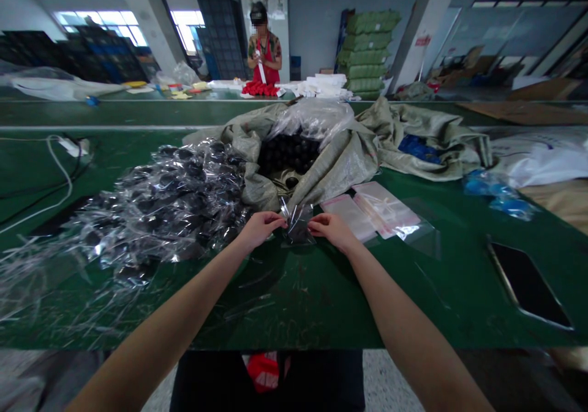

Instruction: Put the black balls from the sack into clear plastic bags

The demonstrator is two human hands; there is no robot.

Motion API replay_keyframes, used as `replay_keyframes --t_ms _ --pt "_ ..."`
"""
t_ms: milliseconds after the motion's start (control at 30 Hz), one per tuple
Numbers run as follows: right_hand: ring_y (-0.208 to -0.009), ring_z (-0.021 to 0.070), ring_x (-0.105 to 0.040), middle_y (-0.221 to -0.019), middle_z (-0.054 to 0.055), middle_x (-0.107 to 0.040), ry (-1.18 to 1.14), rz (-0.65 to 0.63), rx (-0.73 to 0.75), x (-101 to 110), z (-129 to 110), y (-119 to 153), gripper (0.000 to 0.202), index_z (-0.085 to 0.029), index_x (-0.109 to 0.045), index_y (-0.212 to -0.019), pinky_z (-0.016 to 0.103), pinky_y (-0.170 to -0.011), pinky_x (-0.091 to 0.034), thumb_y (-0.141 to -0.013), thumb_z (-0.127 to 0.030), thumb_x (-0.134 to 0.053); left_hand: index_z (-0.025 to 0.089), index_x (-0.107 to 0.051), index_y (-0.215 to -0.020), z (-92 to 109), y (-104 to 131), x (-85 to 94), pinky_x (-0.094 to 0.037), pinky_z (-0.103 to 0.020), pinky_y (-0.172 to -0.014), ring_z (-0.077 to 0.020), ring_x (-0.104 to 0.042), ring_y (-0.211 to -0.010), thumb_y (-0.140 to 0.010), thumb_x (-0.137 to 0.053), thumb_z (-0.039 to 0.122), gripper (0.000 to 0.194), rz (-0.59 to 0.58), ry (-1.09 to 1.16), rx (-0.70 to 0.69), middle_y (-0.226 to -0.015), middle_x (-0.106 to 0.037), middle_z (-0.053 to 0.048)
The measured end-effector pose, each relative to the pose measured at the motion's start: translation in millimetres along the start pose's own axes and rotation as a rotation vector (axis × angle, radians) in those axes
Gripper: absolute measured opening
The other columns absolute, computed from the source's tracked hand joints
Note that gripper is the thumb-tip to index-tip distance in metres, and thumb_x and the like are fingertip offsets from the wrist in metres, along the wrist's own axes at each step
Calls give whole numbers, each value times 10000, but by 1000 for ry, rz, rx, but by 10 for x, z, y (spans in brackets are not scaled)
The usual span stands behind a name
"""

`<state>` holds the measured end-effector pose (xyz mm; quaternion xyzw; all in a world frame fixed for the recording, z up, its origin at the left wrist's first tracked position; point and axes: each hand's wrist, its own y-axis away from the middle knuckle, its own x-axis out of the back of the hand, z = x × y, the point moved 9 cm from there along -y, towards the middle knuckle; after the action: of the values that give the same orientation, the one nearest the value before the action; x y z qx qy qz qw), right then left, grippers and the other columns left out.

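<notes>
Between my two hands, just above the green table [303, 302], is a clear plastic bag [298, 225] with a dark item inside. My left hand [263, 228] pinches its left edge, and the fingers of my right hand [333, 228] are closed on its right edge. Left of my hands spreads a large heap of bagged black items [179, 198], wrapped in shiny clear film. Behind the bag, an open woven sack [340, 161] holds many round black items [289, 152]. Flat empty clear bags [386, 209] lie in stacks beside my right hand.
A phone [528, 283] lies at the right. Blue bagged items [500, 194] and a second woven sack [427, 136] sit behind it. Thin plastic strips [41, 277] litter the left side, near a white cable [64, 173]. Across the table stands a person in a red apron [266, 57].
</notes>
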<state>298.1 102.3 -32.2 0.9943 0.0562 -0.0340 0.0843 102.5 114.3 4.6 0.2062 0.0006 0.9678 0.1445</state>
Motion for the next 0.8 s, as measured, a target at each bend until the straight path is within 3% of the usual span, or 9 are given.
replay_keyframes --t_ms 133,333,600,800 --pt "-598 112 -647 -686 35 -706 160 -18 -4 -12 -14 20 153 -138 -708 -818 201 -537 -556 -697 -206 -772 145 -725 -829 -17 15 9 -240 -212 -422 -64 -364 -425 -772 -630 453 327 6 13 34 -521 -553 24" --pt "-394 65 -447 -561 -11 -626 457 -17 34 -32 -131 91 179 -169 -734 -792 188 -369 -341 -765 -342 -699 142 -726 -822 19 33 9 -254 -218 -427 -71 -381 -430 -770 -632 459 335 8 0 26 -517 -547 19" --pt "-560 101 -541 -635 6 -657 667 48 115 -65 -265 105 139 -161 -701 -707 213 -537 -391 -772 -236 -603 128 -717 -824 -18 44 36 -224 -214 -423 -57 -345 -419 -762 -631 439 328 45 17 53 -534 -552 23" --pt "-535 99 -522 -551 10 -591 756 100 -44 26 -152 91 204 -143 -665 -647 213 -565 -397 -782 -238 -544 117 -701 -838 -139 47 27 -203 -207 -414 -48 -308 -385 -763 -617 398 303 80 17 122 -475 -484 52"
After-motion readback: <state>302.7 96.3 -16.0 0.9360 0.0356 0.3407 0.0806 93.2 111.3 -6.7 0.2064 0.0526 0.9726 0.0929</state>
